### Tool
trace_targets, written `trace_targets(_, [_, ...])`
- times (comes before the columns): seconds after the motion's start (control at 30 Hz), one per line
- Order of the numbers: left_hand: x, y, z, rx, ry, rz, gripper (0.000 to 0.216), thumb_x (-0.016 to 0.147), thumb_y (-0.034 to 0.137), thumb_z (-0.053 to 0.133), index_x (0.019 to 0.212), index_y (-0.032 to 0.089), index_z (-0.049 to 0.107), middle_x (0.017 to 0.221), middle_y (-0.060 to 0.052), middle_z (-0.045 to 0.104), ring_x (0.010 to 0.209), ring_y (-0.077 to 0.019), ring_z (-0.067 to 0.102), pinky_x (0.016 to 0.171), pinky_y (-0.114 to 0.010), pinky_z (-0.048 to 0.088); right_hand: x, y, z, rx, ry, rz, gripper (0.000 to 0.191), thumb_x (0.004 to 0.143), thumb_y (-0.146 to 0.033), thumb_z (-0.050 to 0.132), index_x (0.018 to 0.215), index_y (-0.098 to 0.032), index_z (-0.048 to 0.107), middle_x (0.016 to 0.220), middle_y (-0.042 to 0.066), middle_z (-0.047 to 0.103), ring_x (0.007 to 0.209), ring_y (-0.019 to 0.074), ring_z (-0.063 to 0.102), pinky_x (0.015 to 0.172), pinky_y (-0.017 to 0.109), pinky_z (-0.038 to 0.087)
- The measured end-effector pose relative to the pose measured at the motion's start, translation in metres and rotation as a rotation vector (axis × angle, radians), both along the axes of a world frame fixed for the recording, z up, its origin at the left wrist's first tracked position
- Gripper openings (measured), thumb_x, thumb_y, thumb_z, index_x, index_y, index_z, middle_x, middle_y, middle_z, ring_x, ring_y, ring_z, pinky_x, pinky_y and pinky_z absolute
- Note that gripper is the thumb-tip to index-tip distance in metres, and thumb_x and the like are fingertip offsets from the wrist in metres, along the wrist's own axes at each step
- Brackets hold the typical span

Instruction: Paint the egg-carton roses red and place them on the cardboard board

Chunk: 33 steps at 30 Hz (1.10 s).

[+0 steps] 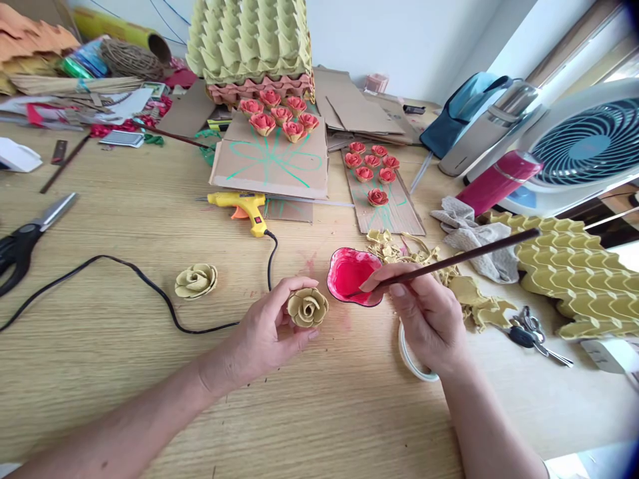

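Observation:
My left hand (269, 326) grips an unpainted, tan egg-carton rose (308, 307) between thumb and fingers, its petals facing up. In my right hand (432, 316) is a dark-handled paintbrush (464, 257), pinched low near its tip. The brush end dips into a small wavy-edged bowl of red paint (349, 274), just right of the rose. Another tan rose (196, 281) lies on the table to the left. Partly under my right hand sits a white ring, perhaps a tape roll (418, 362).
Red roses stand on two cardboard pieces (234, 166) (399, 213) behind. A yellow glue gun (239, 203) trails a black cord. Scissors (34, 239) lie left; carton scraps (469, 299), keys (534, 336), egg trays (569, 266) and a fan (589, 143) are right.

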State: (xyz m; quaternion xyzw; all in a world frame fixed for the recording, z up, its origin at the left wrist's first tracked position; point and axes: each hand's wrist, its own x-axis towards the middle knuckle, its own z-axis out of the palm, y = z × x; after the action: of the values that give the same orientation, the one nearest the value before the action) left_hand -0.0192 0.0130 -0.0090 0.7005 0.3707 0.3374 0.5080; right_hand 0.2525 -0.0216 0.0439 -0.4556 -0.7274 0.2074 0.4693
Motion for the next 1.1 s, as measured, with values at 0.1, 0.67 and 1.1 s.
trace_targets(0.1, [0.000,0.001,-0.002,0.009,-0.001,0.010,0.052,0.092,0.020,0.079,0.141,0.028,0.062,0.113,-0.003,0.077,0.092,-0.0188,0.076,0.083,-0.028,0.067,0.000,0.001,0.000,-0.024,0.038,-0.003,0.023,0.120,-0.024,0.053,0.122,-0.026,0.076,0.106,0.005,0.085,0.082,0.0163,0.082,0.071,0.024,0.065])
trace_targets(0.67, [0.001,0.001,0.000,0.022,0.003,0.021,0.052,0.087,0.020,0.083,0.136,0.025,0.067,0.120,-0.006,0.080,0.101,-0.0216,0.077,0.085,-0.028,0.066,0.006,-0.001,-0.010,0.041,0.339,-0.155,0.014,0.115,-0.031,0.066,0.112,-0.026,0.079,0.113,0.007,0.080,0.086,0.0221,0.084,0.076,0.038,0.073])
trace_targets(1.1, [0.000,0.001,0.004,0.230,0.096,0.002,0.051,0.096,0.018,0.076,0.144,0.024,0.063,0.130,-0.010,0.077,0.118,-0.0268,0.076,0.106,-0.039,0.062,-0.018,-0.023,0.009,0.103,0.488,-0.068,0.013,0.113,-0.022,0.067,0.114,-0.024,0.081,0.104,0.009,0.079,0.087,0.0238,0.080,0.068,0.037,0.072])
